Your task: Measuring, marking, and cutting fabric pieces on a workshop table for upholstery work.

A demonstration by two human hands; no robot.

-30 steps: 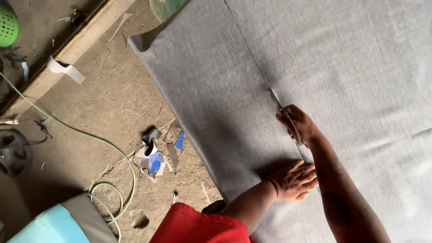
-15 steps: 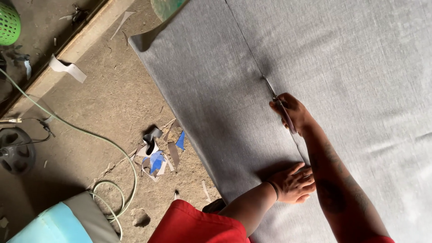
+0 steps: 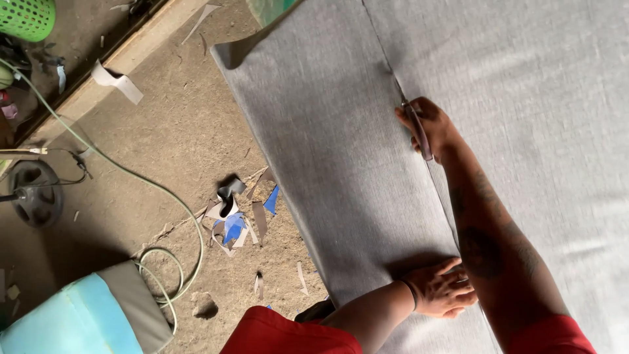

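Clearly two hands: right hand (image 3: 427, 128) gripping one cutter (image 3: 417, 131), left hand (image 3: 445, 288) pressing one grey sheet (image 3: 327, 144).

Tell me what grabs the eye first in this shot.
A big grey fabric sheet fills the right and middle. The right hand holds a cutting tool on a long line in it, while the left hand lies flat on it near the bottom. Blue and grey scraps litter the dusty floor at left.

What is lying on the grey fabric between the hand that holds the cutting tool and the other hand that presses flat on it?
In the head view, only bare grey woven fabric sheet with its straight cut line lies between the right hand and left hand; the right forearm passes above.
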